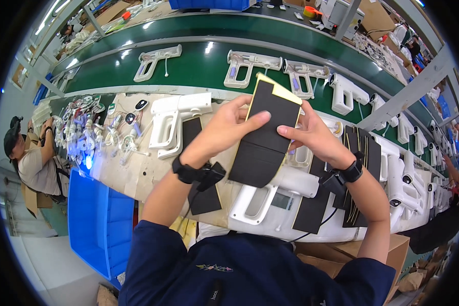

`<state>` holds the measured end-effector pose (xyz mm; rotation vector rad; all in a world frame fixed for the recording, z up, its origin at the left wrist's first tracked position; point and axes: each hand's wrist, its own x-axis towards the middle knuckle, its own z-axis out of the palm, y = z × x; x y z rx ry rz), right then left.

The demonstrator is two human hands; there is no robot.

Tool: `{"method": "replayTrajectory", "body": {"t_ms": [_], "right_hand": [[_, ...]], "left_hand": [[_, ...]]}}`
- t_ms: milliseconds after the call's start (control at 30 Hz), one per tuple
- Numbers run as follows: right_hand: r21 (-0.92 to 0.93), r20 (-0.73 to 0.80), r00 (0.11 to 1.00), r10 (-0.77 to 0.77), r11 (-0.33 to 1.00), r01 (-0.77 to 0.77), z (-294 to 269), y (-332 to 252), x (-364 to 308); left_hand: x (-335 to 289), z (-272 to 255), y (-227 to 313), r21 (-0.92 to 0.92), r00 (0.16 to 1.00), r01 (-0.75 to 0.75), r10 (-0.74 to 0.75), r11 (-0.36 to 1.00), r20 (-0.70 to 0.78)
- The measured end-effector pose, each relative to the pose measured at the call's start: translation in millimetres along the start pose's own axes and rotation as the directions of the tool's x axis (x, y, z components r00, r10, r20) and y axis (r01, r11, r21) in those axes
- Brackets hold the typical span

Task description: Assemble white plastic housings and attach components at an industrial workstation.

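Observation:
Between my two hands is a black foam sheet point(265, 132) with pale yellow backing paper, held up and tilted above the bench. My left hand point(228, 125) grips its left edge, thumb lying on the black face. On the opposite edge my right hand point(316, 133) pinches it, thumb in front and fingers behind. A cut line crosses the lower part of the sheet, and a strip of backing shows at its top right corner. Under it lies a white gun-shaped housing point(252, 206), partly covered by the sheet. More black foam pieces point(311, 211) rest beside that housing.
White housings point(178, 120) and a pile of small wired parts point(84, 120) lie to the left. Behind the bench, a green conveyor point(199, 66) carries several open housings. A blue bin point(89, 214) stands at lower left. Another person point(35, 163) works at far left.

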<state>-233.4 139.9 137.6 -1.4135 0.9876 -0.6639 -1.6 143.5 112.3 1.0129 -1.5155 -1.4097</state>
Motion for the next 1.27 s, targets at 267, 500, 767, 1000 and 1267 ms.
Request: {"method": "replayTrajectory", "body": {"t_ms": [267,500,767,1000,1267], "right_hand": [[-0.755,0.068,0.794,-0.604,0.490,0.436,-75.4,-5.4,82.9],[-0.556,0.281,0.959,0.047,0.822,0.123,-118.9,20.3,165.2],[-0.297,0.410,0.912,0.032,0.950,0.100,-130.3,41.2,182.6],[-0.974,0.042,0.892,-0.451,0.181,0.138,-250.1,119.2,218.6],[-0.991,-0.067,0.933,-0.354,0.130,-0.022,-267.7,128.9,228.5]], "left_hand": [[81.9,11.6,-43.1,0.034,0.980,-0.196,0.196,0.980,0.020],[112.4,0.1,-46.2,-0.187,0.982,0.067,-0.031,0.980,0.187],[115.9,-24.7,-66.3,0.140,0.978,0.029,-0.057,0.990,0.199],[129.8,-28.0,-81.1,-0.125,0.944,0.324,-0.313,0.938,0.103],[127.1,-29.8,-84.8,-0.230,0.933,0.359,-0.342,0.905,0.109]]}}
